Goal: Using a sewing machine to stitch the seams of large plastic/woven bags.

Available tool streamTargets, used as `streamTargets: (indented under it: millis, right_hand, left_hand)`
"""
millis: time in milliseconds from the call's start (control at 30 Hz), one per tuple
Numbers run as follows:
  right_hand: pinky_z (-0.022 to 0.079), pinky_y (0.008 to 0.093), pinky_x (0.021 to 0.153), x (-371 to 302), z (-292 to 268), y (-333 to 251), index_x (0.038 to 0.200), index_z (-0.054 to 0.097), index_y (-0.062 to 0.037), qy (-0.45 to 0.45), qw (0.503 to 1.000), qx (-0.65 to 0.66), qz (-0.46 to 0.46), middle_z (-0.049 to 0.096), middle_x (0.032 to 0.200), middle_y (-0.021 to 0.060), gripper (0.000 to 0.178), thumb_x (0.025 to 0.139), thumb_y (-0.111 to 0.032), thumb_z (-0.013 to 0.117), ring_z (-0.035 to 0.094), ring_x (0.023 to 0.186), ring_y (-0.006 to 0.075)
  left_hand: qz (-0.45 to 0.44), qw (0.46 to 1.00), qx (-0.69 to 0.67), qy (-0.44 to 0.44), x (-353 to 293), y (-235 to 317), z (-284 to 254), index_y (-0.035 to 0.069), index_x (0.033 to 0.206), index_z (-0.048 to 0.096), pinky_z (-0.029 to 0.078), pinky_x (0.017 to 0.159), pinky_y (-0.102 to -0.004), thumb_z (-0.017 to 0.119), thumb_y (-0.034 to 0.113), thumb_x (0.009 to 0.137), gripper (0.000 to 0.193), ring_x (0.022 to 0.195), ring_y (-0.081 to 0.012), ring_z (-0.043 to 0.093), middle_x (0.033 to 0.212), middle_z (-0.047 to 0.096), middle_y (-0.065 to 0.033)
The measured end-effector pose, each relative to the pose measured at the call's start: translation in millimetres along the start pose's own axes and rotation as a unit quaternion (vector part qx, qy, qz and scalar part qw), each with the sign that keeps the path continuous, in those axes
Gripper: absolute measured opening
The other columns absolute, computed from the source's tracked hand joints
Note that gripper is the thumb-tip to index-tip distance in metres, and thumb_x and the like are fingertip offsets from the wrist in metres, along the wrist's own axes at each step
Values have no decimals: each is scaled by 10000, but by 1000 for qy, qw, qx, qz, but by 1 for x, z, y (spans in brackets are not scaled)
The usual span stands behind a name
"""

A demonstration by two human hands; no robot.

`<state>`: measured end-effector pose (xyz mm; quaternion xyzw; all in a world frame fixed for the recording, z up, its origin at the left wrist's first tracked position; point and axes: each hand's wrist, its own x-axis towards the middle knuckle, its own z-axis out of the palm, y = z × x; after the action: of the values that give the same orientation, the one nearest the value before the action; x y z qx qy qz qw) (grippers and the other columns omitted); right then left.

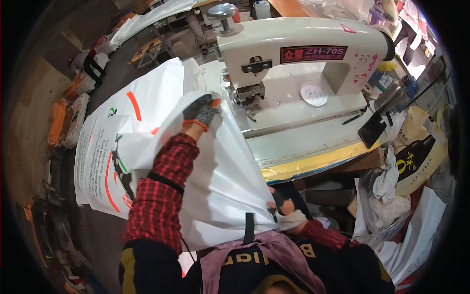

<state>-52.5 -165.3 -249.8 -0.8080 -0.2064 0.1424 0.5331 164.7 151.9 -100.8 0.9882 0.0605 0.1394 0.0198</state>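
Observation:
A large white woven sack (pixel 210 171) stretches across my front, from the sewing machine down to my lap. My left hand (pixel 199 111), in a dark grey glove with an orange cuff, grips the sack's upper edge just left of the machine's needle area. Near my waist my right hand (pixel 284 208) is closed on the sack's lower right edge; part of its fingers is hidden. The off-white industrial sewing machine (pixel 303 44) stands beyond the sack, its presser foot (pixel 249 95) a little right of my left hand.
More printed white sacks (pixel 98 161) lie in a stack at the left. A black phone-like object (pixel 369 131) sits at the table's right end, by a pen (pixel 352 118). Bags and plastic wrap (pixel 391 210) crowd the lower right. Another person (pixel 88 63) bends over far left.

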Motion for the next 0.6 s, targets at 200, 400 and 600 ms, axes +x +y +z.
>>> streamTargets:
  millis: [200,400,600]
  right_hand:
    - [471,396,630,-16,-15,11,1040,578,-74,-69,981,-177,-37,623,804,165,281,869,-249,440,613,730,328]
    - [488,433,608,91,-48,-125,1258,427,-97,-270,905,-318,87,629,836,196,428,847,-213,409,614,729,353]
    - [472,416,635,175,-30,-75,1375,185,-127,-147,915,-373,-51,597,888,248,647,809,-223,485,602,741,364]
  left_hand:
    - [-49,990,-54,-119,6,43,40,69,918,620,462,738,-382,504,446,788,415,843,-246,596,888,636,-100]
    - [93,911,132,-380,54,-19,45,55,963,602,480,695,-342,470,374,828,370,771,-224,605,893,622,-118]
    - [-69,723,194,-660,9,14,-86,82,1026,633,477,701,-327,467,371,884,363,748,-210,586,914,645,-45]
